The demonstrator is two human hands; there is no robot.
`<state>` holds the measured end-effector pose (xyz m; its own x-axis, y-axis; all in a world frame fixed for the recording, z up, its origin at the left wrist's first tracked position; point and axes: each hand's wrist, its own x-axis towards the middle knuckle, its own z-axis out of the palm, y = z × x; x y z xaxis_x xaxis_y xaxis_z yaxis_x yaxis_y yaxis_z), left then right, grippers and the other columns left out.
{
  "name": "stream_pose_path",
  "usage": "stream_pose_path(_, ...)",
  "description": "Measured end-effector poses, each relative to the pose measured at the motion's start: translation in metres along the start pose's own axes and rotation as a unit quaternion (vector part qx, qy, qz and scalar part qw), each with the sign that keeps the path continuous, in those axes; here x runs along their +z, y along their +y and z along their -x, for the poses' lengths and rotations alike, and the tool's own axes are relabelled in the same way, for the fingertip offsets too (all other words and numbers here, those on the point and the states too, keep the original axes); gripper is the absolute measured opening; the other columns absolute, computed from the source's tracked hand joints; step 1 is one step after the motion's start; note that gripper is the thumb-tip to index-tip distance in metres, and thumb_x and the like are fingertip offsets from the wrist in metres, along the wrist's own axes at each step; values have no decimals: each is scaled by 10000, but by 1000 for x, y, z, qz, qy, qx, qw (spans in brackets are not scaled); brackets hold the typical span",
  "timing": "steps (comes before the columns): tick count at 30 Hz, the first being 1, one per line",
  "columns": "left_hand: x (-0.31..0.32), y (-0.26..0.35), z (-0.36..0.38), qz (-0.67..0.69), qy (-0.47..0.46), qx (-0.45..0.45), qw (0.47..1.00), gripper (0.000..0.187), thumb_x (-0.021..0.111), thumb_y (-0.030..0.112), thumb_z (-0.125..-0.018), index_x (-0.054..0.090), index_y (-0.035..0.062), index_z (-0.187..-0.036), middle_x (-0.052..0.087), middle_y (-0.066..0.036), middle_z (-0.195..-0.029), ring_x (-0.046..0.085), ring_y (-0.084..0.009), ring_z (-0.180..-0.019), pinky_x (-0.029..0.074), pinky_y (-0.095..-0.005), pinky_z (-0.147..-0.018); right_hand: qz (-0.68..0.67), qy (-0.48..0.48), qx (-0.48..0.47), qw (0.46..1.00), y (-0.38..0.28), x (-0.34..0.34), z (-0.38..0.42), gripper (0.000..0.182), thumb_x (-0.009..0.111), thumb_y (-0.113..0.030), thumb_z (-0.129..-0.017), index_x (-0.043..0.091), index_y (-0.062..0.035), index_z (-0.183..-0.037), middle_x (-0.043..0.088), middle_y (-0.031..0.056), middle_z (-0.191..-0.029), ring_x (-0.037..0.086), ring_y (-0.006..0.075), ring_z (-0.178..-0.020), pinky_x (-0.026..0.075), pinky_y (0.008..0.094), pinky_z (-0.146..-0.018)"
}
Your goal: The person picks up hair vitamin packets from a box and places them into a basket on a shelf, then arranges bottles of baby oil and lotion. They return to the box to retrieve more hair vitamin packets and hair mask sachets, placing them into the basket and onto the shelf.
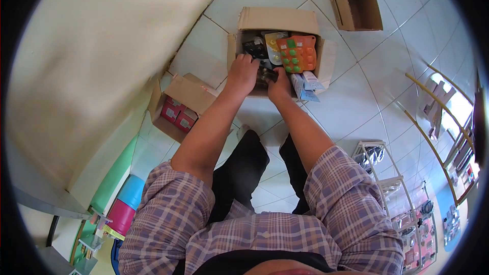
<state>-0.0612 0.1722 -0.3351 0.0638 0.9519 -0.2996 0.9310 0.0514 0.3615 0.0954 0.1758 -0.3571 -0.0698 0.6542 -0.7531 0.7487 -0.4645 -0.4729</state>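
Both my hands reach into an open cardboard box [277, 19] on the tiled floor. Between them is a dark glossy packet [266, 75], its contents too small to make out. My right hand [279, 85] pinches its right end, while the curled fingers of my left hand [243, 73] hold its left side. Behind my left hand lies a black plastic-wrapped item [254, 47]. An orange card [304, 53] carrying green and orange pieces leans at the box's right, beside a pale card [275, 47] with yellow pieces. Light blue and white small boxes [304, 84] stick up near my right hand.
Left of my forearms stands another open cardboard box [186, 94] with red boxes [178, 113] inside. A smaller open carton [362, 7] sits on the floor at the upper right. The wall [102, 46] runs along the left; a white wire rack [389, 181] stands at the lower right.
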Motion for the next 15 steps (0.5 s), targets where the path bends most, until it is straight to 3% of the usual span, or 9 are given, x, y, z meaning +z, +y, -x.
stream_pose_path(3, -33, 0, 3, 61, -8, 5, 998, 221, 700, 197, -800, 672, 101, -998, 647, -118, -989, 605, -295, -1011, 478, -400, -827, -83, 48, -47, 994, -2, -6, 20, 465, 698, -36, -850, 504, -60, -1272, 614, 215, -1205, 612, 406, -1117, 484, 449, -940)
stream_pose_path(4, -50, 5, 8, 98, -10, 4, 995, 297, 759, 219, -767, 668, 114, -1029, 657, -124, -1010, 616, -292, -1020, 476, -395, -826, -149, 48, -65, 986, -7, -13, 35, 467, 703, -54, -868, 496, -62, -1286, 614, 192, -1198, 626, 348, -1104, 496, 411, -915)
stream_pose_path(5, -70, 9, 11, 122, -94, -55, 986, 340, 792, 269, -791, 673, 127, -1076, 680, -120, -1072, 637, -283, -1037, 486, -370, -831, -215, 48, -84, 972, -13, -22, 49, 469, 707, -72, -885, 487, -63, -1300, 615, 169, -1190, 640, 290, -1091, 508, 373, -891)
stream_pose_path(6, -87, 11, 17, 120, -96, -51, 987, 340, 792, 269, -791, 673, 127, -1076, 680, -120, -1072, 637, -283, -1037, 486, -370, -831, -219, 52, -82, 971, -24, -34, 62, 469, 707, -72, -885, 487, -63, -1300, 615, 169, -1190, 640, 290, -1091, 508, 373, -891)
stream_pose_path(9, -146, 35, 37, 370, -136, -161, 905, 464, 788, 341, -848, 643, 61, -1188, 700, -120, -1100, 672, -213, -945, 513, -333, -858, -433, -21, -68, 898, -54, -80, 99, 445, 708, -127, -926, 497, -51, -1311, 612, 85, -1192, 605, 115, -1042, 510, 272, -840)
stream_pose_path(10, -158, 46, 46, 367, -138, -153, 907, 464, 788, 341, -848, 643, 61, -1188, 700, -120, -1100, 672, -213, -945, 513, -333, -858, -437, -14, -71, 897, -70, -103, 117, 445, 708, -127, -926, 497, -51, -1311, 612, 85, -1192, 605, 115, -1042, 510, 272, -840)
stream_pose_path(12, -182, 75, 64, 580, -82, -203, 785, 427, 750, 299, -908, 602, 22, -1197, 671, -49, -1025, 623, -107, -953, 493, -260, -849, -536, -59, 15, 842, -100, -151, 159, 438, 700, -174, -937, 506, -48, -1309, 603, 78, -1214, 600, 126, -1048, 506, 281, -849)
stream_pose_path(13, -209, 97, 70, 618, -60, -194, 759, 440, 761, 288, -903, 597, -17, -1175, 673, -56, -1008, 619, -97, -920, 499, -238, -803, -540, -52, 7, 840, -111, -169, 179, 438, 700, -174, -937, 506, -48, -1309, 603, 78, -1214, 600, 126, -1048, 506, 281, -849)
stream_pose_path(15, -277, 144, 89, 621, -43, -218, 752, 418, 756, 285, -908, 600, -5, -1165, 673, -51, -1001, 616, -90, -916, 498, -238, -798, -622, -124, 29, 773, -132, -204, 222, 569, 710, -235, -926, 439, -57, -1393, 568, 87, -1271, 578, 159, -1100, 497, 296, -881)
